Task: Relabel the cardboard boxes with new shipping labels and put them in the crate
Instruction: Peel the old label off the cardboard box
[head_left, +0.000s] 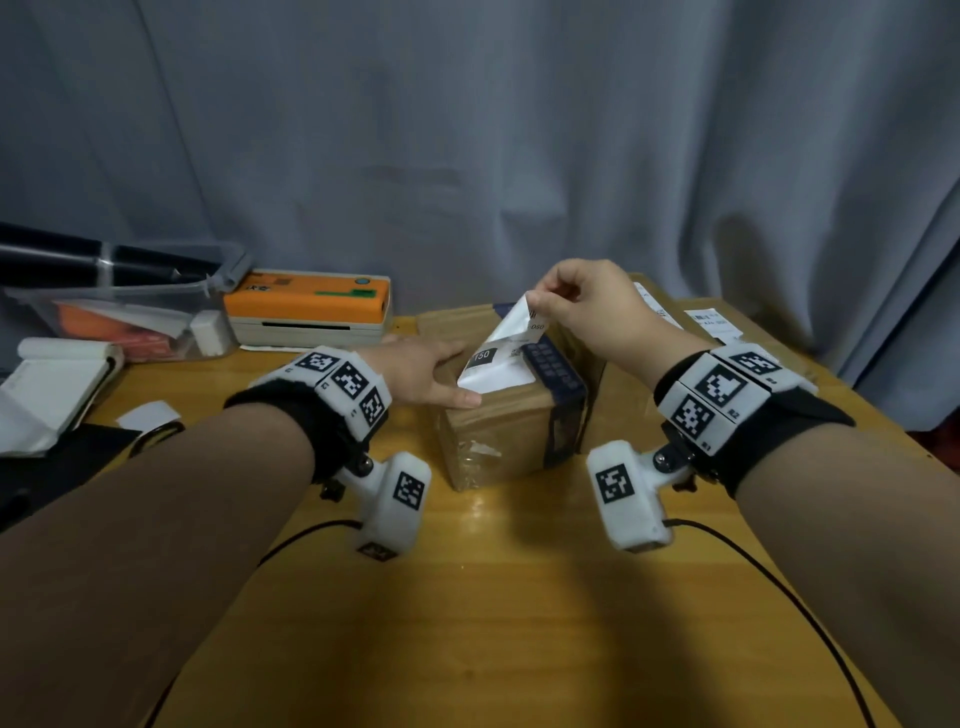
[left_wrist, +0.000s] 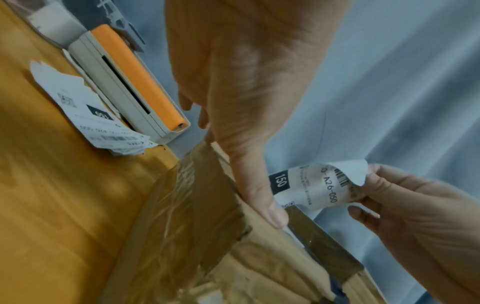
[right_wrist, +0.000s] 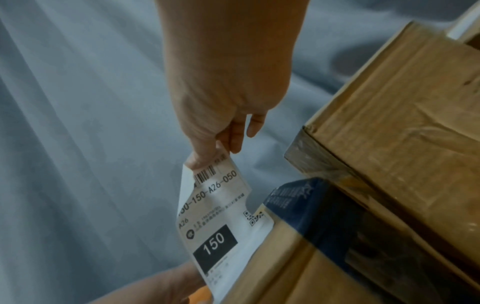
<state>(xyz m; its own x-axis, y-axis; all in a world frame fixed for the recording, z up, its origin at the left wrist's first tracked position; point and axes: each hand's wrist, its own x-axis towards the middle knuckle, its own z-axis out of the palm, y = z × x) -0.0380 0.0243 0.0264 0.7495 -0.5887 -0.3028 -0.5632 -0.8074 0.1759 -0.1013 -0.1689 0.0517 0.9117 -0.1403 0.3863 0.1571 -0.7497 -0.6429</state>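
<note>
A small taped cardboard box (head_left: 498, 431) with a dark blue band stands in the middle of the wooden table. A white shipping label (head_left: 501, 353) marked 150 is partly stuck to its top, its far end lifted up. My right hand (head_left: 582, 301) pinches that lifted corner between thumb and fingers; in the right wrist view the label (right_wrist: 221, 218) hangs from the fingertips (right_wrist: 207, 158). My left hand (head_left: 431, 371) lies flat on the box's left top edge, fingers straight, thumb (left_wrist: 262, 201) pressing the cardboard box (left_wrist: 207, 236) beside the label (left_wrist: 314, 187).
An orange and white label printer (head_left: 309, 306) sits at the back left, with a torn label (left_wrist: 91, 107) lying before it. A clear plastic crate (head_left: 119, 317) and loose paper are at far left. More labelled boxes (head_left: 691, 322) stand behind at right. Cables cross the near table.
</note>
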